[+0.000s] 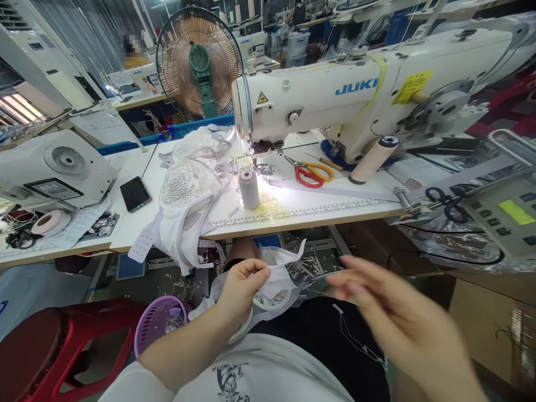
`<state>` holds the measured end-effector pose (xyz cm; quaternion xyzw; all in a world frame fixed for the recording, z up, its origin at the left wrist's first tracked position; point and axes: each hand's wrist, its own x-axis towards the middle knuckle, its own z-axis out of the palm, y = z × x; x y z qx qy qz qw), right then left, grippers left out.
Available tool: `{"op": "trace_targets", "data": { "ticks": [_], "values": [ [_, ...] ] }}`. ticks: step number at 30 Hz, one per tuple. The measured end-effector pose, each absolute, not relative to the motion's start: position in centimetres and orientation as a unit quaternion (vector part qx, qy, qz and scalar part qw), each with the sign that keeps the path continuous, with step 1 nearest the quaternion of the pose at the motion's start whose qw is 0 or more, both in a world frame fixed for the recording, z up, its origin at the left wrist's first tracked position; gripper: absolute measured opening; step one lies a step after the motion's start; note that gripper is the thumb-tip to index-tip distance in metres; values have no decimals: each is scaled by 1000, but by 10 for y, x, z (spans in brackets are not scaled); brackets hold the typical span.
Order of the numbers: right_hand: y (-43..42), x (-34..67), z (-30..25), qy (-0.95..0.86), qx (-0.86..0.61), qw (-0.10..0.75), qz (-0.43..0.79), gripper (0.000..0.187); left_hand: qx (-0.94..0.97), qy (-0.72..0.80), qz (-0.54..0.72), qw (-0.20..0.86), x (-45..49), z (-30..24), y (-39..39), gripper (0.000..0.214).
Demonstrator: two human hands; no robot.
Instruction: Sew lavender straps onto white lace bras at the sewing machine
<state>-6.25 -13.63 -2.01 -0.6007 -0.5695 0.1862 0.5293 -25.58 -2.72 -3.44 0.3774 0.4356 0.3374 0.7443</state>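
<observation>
My left hand [245,285] pinches the edge of a white bra [276,282] between thumb and fingers, and the rest of it hangs over my lap. To its right, my right hand [389,307] is smeared by motion, its fingers drawn together. Something thin and greyish juts from its fingertips toward the bra, too blurred to name. Loose white thread [355,340] lies on my dark trousers. Above my hands, a pile of white lace bras [184,184] rests on the sewing table [171,245] and droops over its front edge.
A JUKI sewing machine [310,97] stands behind a grey thread cone [249,192]. Red-and-orange scissors [312,173], a clear ruler [301,213], a pinkish thread cone [374,159] and a phone [134,194] lie on the table. Below left are a purple basket [151,324] and a red stool [84,335].
</observation>
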Motion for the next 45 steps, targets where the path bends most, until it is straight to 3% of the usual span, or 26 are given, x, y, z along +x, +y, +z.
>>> {"op": "trace_targets", "data": {
  "ticks": [3,8,38,45],
  "values": [
    [-118,-87,-13,-650,-559,461,229,20,373,440,335,745,-255,-34,-28,27],
    [-102,-96,-17,-661,-569,442,210,15,379,429,341,746,-256,-35,-29,23],
    [-91,-108,-30,-690,-559,420,191,28,438,409,337,726,-259,-38,-26,17],
    [-91,-107,-27,-695,-566,399,194,27,531,413,333,661,-261,-35,-27,17]
  ]
}}
